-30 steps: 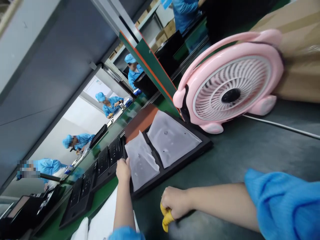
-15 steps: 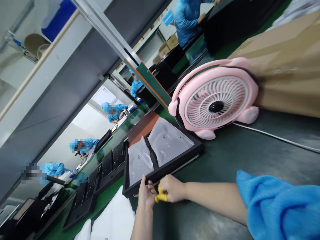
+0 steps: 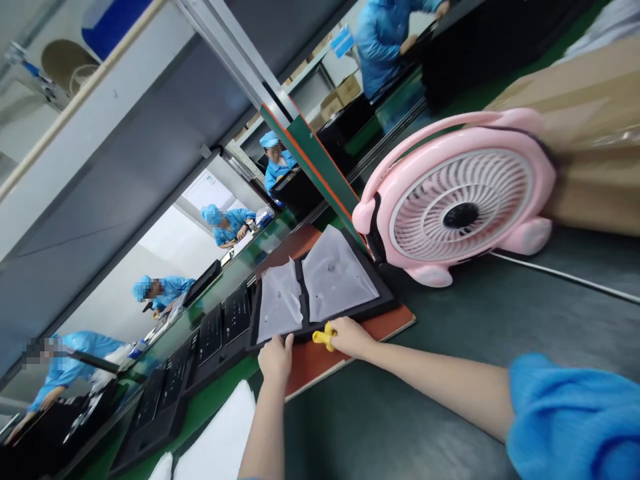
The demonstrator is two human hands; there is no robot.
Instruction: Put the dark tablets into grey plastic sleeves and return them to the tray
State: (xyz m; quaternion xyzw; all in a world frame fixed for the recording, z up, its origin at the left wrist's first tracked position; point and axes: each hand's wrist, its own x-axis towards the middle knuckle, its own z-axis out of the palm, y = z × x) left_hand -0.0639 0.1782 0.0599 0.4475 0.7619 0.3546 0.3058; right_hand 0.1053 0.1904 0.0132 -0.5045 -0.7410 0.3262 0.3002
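A black tray (image 3: 300, 293) is seen lying on a red-brown board (image 3: 345, 350) on the grey table (image 3: 450, 380), directly ahead of both hands, between them and the green conveyor belt (image 3: 215, 400). Its long axis is set across the view, from the belt side at the left toward the pink fan (image 3: 460, 210) at the right, so its near long edge is turned to the hands. Two white bags (image 3: 336, 275) are held in its compartments, side by side. The left hand (image 3: 276, 358) is curled over the near left corner, with the fingers folded onto the rim. The right hand (image 3: 351, 335) is closed against the same edge near its middle, and a yellow piece (image 3: 324, 335) sticks out from its fingers. Whether that is a fingertip cover or a small tool cannot be told. Both hands are touching the tray, and neither is clearly nearer.
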